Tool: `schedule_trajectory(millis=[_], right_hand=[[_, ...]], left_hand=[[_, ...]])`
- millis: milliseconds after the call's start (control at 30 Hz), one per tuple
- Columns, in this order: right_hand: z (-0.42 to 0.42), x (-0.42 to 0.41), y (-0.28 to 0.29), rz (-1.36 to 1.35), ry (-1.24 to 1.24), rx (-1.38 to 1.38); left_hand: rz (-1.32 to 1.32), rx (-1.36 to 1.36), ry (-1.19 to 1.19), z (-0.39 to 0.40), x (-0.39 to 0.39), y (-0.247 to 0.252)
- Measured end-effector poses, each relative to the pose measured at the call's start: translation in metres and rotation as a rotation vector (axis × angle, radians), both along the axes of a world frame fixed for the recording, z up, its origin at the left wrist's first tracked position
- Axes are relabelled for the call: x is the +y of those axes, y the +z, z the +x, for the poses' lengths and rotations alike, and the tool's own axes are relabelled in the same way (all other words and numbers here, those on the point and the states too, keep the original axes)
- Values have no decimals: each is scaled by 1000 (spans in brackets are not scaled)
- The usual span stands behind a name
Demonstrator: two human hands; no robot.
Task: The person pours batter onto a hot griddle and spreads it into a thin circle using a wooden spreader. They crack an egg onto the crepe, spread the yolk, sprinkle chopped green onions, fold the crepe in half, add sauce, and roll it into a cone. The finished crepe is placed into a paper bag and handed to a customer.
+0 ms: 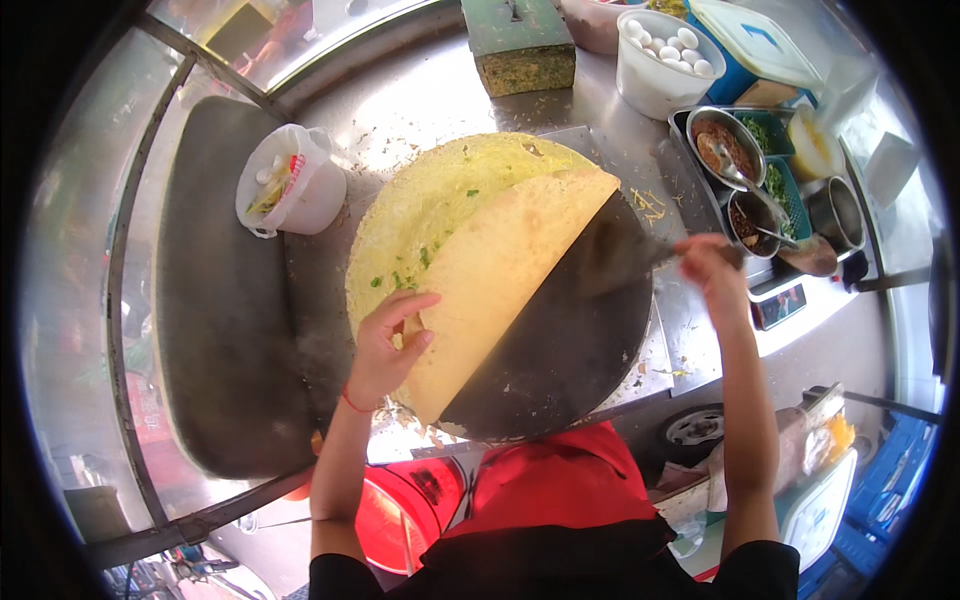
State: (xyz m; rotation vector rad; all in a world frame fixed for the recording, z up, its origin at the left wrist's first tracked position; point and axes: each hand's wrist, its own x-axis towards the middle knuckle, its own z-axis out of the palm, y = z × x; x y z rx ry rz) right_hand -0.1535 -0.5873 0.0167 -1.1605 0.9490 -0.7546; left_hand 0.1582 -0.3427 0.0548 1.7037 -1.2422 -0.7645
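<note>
A large thin crepe (510,247) with egg and bits of chopped green herb lies on a round black griddle (540,360). One side of it is folded over, its straight crease running diagonally and baring the griddle's lower right. My left hand (388,345) is at the crepe's lower left edge, thumb and fingers apart; whether the fingertips touch the crepe is hard to tell. Gripped by its handle in my right hand (709,266) is a flat spatula (619,255). Its blurred blade is over the bare part of the griddle, beside the crease.
Left of the griddle stands a white lined bucket (319,191) with scraps. A white tub (637,82) of eggs and a green box (517,60) are at the back. To the right, a metal tray (686,161) holds sauce bowls with spoons and chopped greens; a phone (778,306) lies nearby.
</note>
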Motion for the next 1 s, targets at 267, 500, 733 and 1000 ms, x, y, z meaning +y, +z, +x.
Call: schedule_trajectory(millis=[267,500,733,1000], right_hand=[[97,122,7,274,510,-41],[45,-9,-12,166,-129,-280],[3,-78,1,-18,-177,-39],[124,141,1,273,720,-27]], left_hand=[[74,82,63,95,-37,-17],[104,-705,-19,114,-67,-56],[217,-1049,-482,17,6,-37],[159,-614,-272,29,9,-38]])
